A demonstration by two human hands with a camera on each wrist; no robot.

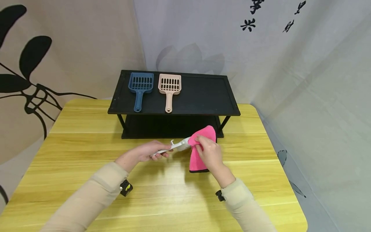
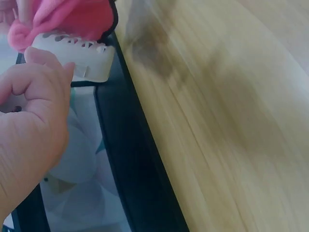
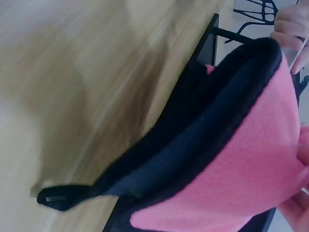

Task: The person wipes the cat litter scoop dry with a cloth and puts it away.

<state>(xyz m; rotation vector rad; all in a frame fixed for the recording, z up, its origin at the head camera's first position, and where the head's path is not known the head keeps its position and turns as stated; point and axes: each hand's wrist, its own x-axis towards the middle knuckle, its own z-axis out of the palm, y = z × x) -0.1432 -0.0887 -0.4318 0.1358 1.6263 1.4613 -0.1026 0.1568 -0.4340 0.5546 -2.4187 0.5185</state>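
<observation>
My left hand (image 1: 151,150) grips the handle of a white slotted litter scoop (image 1: 183,145), held above the table in front of the black rack. A pink cloth (image 1: 198,161) with dark edging hangs from my right hand (image 1: 210,152), which pinches it against the scoop's head. The left wrist view shows the slotted edge of the scoop (image 2: 99,65) below the bunched cloth (image 2: 87,19). In the right wrist view the draped cloth (image 3: 251,154) shows a dark underside and a small black loop; it covers part of the scoop.
A two-tier black rack (image 1: 203,96) stands at the back of the wooden table (image 1: 162,199). On its top lie a blue litter scoop (image 1: 139,95) and a pale pink litter scoop (image 1: 169,96), side by side. Behind hangs a light curtain (image 1: 185,32) with dark prints.
</observation>
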